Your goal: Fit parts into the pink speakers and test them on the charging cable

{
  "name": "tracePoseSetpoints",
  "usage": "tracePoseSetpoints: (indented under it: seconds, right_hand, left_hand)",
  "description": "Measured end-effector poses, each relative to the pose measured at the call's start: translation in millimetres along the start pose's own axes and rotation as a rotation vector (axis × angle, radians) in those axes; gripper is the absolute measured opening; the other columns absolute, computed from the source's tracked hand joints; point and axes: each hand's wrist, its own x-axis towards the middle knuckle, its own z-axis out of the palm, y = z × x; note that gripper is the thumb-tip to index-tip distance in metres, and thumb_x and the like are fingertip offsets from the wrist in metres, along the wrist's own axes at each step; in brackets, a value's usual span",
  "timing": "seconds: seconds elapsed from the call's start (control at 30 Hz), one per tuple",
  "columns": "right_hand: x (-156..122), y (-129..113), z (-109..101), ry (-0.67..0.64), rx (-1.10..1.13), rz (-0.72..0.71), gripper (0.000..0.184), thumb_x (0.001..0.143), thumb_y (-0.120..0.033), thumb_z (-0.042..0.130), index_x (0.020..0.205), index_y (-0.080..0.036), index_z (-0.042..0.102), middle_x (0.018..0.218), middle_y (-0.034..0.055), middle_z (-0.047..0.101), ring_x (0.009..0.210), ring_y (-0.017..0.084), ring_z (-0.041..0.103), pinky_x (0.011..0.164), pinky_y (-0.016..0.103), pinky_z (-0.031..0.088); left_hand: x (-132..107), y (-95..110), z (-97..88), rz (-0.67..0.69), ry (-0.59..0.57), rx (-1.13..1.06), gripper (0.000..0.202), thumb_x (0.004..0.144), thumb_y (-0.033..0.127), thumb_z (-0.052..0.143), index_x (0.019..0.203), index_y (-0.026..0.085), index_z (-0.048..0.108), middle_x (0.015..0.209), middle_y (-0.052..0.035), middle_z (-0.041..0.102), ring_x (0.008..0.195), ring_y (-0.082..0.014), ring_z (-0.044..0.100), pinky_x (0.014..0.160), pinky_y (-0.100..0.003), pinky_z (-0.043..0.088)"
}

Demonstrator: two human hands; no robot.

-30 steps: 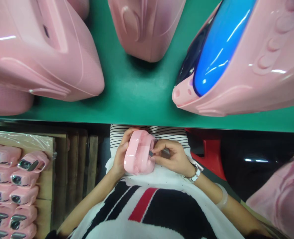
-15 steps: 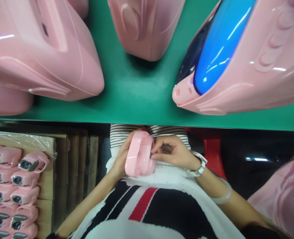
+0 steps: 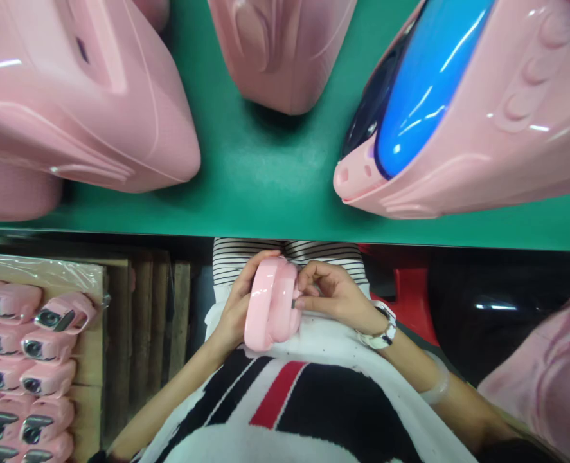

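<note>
Over my lap, my left hand (image 3: 239, 299) is wrapped round a glossy pink plastic housing (image 3: 264, 305), holding it on edge. The housing has a rounded outer band and a paler raised inner part. At its right side my right hand (image 3: 330, 296) is closed in a pinch, the thumb and index fingertips touching that edge. A small dark bit shows by those fingertips; what it is I cannot make out.
Large pink plastic shells (image 3: 135, 128) stand on the green table (image 3: 265, 206), one with a blue window (image 3: 424, 90). At left, several small pink parts with round dark centres (image 3: 34, 347) sit on cardboard (image 3: 89, 360) by a wooden pallet (image 3: 181, 315). A red stool (image 3: 412, 302) is at right.
The pink housing has turned a little in my left hand and dropped slightly. My right fingertips remain at its right edge.
</note>
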Motion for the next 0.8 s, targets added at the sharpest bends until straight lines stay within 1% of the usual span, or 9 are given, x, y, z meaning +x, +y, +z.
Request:
tracePoseSetpoints:
  seconds: [0.13, 0.23, 0.3, 0.4, 0.5, 0.57, 0.67, 0.73, 0.8]
  right_hand:
    - [-1, -1, 2, 0.02, 0.061, 0.061, 0.037, 0.063, -0.032, 0.09, 0.074, -0.018, 0.058, 0.062, -0.007, 0.042, 0.059, 0.01, 0.037, 0.059, 0.024, 0.031]
    - [-3, -7, 4, 0.036, 0.048, 0.147, 0.045, 0.062, -0.036, 0.09, 0.065, -0.018, 0.049, 0.062, -0.0062, 0.044, 0.058, 0.009, 0.036, 0.055, 0.023, 0.029]
    - [-5, -12, 5, 0.032, -0.021, 0.187, 0.05, 0.062, -0.039, 0.089, 0.062, -0.019, 0.044, 0.061, -0.0059, 0.043, 0.057, 0.009, 0.035, 0.054, 0.023, 0.028]
    - [-7, -19, 7, 0.021, -0.161, 0.207, 0.049, 0.065, -0.038, 0.087, 0.06, -0.018, 0.043, 0.059, -0.006, 0.043, 0.057, 0.009, 0.035, 0.054, 0.023, 0.028]
    - [-6, -17, 3, 0.017, -0.155, 0.205, 0.047, 0.066, -0.036, 0.087, 0.061, -0.018, 0.044, 0.06, -0.0061, 0.044, 0.057, 0.009, 0.036, 0.054, 0.022, 0.03]
    - [-5, -11, -4, -0.036, -0.041, 0.192, 0.043, 0.066, -0.032, 0.088, 0.062, -0.017, 0.047, 0.061, -0.006, 0.046, 0.057, 0.008, 0.037, 0.054, 0.022, 0.031]
    - [-3, -1, -18, -0.088, 0.181, 0.106, 0.03, 0.068, -0.03, 0.088, 0.076, -0.016, 0.062, 0.067, -0.0036, 0.054, 0.06, 0.009, 0.047, 0.058, 0.023, 0.038]
    - [0, 4, -27, -0.022, 0.309, 0.026, 0.028, 0.071, -0.036, 0.085, 0.088, -0.018, 0.071, 0.075, 0.0003, 0.062, 0.068, 0.013, 0.056, 0.067, 0.028, 0.045]
    - [2, 7, -31, 0.07, 0.379, -0.019, 0.023, 0.075, -0.039, 0.082, 0.087, -0.021, 0.075, 0.081, 0.0029, 0.066, 0.075, 0.017, 0.062, 0.075, 0.033, 0.049]
  left_hand:
    - [-1, 1, -4.0, 0.061, 0.014, 0.123, 0.051, 0.074, 0.037, 0.066, 0.122, 0.021, 0.058, 0.128, -0.0063, 0.059, 0.113, -0.0292, 0.056, 0.096, -0.038, 0.044]
    - [-2, 4, -6.3, 0.166, -0.011, 0.242, 0.048, 0.076, 0.038, 0.064, 0.121, 0.021, 0.06, 0.129, -0.0072, 0.059, 0.12, -0.0309, 0.053, 0.105, -0.041, 0.039]
    - [-2, 4, -6.7, 0.236, -0.045, 0.301, 0.047, 0.078, 0.037, 0.063, 0.122, 0.022, 0.06, 0.128, -0.0076, 0.059, 0.122, -0.0313, 0.051, 0.108, -0.042, 0.036]
    - [-1, 3, -5.9, 0.31, -0.092, 0.344, 0.045, 0.079, 0.034, 0.062, 0.122, 0.023, 0.062, 0.126, -0.0072, 0.059, 0.121, -0.0312, 0.051, 0.109, -0.043, 0.036]
    - [1, 2, -5.0, 0.326, -0.114, 0.352, 0.043, 0.081, 0.032, 0.061, 0.124, 0.025, 0.061, 0.128, -0.0068, 0.057, 0.122, -0.0306, 0.05, 0.11, -0.044, 0.035]
    - [2, 0, -5.1, 0.355, -0.134, 0.372, 0.043, 0.082, 0.03, 0.061, 0.125, 0.027, 0.061, 0.128, -0.0057, 0.058, 0.122, -0.0295, 0.05, 0.109, -0.043, 0.036]
    - [3, -1, -5.9, 0.411, -0.165, 0.396, 0.044, 0.082, 0.026, 0.06, 0.127, 0.031, 0.06, 0.128, -0.003, 0.058, 0.121, -0.0272, 0.05, 0.11, -0.04, 0.036]
    - [3, -2, -6.6, 0.419, -0.178, 0.399, 0.047, 0.083, 0.024, 0.059, 0.128, 0.033, 0.059, 0.129, -0.0015, 0.058, 0.122, -0.026, 0.049, 0.111, -0.039, 0.034]
    - [3, -3, -7.3, 0.426, -0.178, 0.403, 0.048, 0.082, 0.023, 0.059, 0.129, 0.034, 0.059, 0.13, -0.0006, 0.058, 0.123, -0.0253, 0.049, 0.112, -0.039, 0.034]
